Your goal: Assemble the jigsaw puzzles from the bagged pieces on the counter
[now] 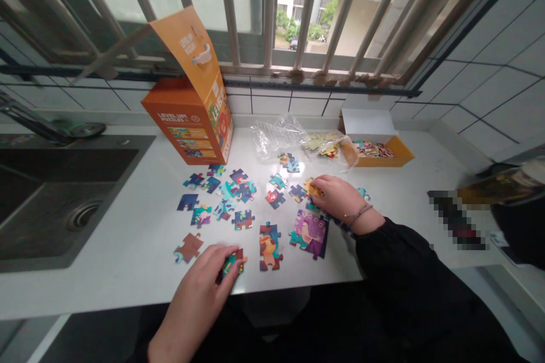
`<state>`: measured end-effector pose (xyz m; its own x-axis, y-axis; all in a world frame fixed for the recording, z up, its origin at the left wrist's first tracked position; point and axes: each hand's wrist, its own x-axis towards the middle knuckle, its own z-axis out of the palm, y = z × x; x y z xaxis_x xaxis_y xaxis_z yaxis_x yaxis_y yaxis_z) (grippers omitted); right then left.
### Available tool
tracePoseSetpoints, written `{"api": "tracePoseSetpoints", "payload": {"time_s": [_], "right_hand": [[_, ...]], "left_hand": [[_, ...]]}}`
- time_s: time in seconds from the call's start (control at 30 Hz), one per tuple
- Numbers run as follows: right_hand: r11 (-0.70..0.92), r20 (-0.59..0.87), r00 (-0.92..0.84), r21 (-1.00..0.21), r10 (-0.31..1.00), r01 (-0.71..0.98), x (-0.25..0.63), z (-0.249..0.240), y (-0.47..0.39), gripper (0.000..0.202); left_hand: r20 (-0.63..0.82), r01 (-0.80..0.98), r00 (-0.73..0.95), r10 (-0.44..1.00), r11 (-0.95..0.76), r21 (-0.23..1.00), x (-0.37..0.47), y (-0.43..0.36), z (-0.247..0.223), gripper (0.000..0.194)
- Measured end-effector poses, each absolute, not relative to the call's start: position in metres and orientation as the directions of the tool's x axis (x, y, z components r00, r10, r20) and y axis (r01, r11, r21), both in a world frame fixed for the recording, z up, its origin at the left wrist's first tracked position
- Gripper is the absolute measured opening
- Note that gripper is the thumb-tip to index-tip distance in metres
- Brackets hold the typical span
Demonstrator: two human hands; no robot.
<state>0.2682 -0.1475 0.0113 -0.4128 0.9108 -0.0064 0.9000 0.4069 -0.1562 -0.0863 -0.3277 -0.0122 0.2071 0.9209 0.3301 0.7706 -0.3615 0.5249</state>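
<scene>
Near the counter's front edge, my left hand point(206, 275) has its thumb and fingers closed round a teal and brown puzzle piece point(230, 265). Farther back and to the right, my right hand point(340, 198) pinches a yellow puzzle piece point(310, 187), partly covered by the fingertips. Between the hands are a joined block with an orange figure point(268, 247) and a larger purple joined block point(310, 232). A plain brown piece point(188, 248) lies left of my left hand. Several loose pieces, including one with a red figure point(275, 197), are spread behind. My right hand and sleeve hide some pieces.
An orange puzzle box point(187, 125) stands upright with its flap raised. Behind the pieces lie a clear plastic bag point(279, 139) and an open yellow box point(400, 153) holding more pieces. A sink point(142, 150) is at left, a barred window behind.
</scene>
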Motion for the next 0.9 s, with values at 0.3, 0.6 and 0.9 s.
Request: {"api": "tracePoseSetpoints", "payload": {"time_s": [0.3, 0.6, 0.9], "right_hand": [[0.218, 0.115, -0.195, -0.238, 0.974, 0.947, 0.291, 0.009, -0.134, 0.035], [0.128, 0.166, -0.085, -0.265, 0.982, 0.956, 0.331, 0.003, -0.123, 0.024], [0.457, 0.061, -0.464, -0.330, 0.884, 0.826, 0.267, -0.007, -0.137, 0.033]], "left_hand": [[0.472, 0.803, 0.257, 0.843, -0.458, 0.382, -0.083, -0.328, -0.029, 0.021], [0.493, 0.810, 0.269, 0.827, -0.471, 0.348, -0.082, -0.325, -0.032, 0.020], [0.489, 0.806, 0.280, 0.826, -0.479, 0.349, -0.082, -0.326, -0.032, 0.020]]}}
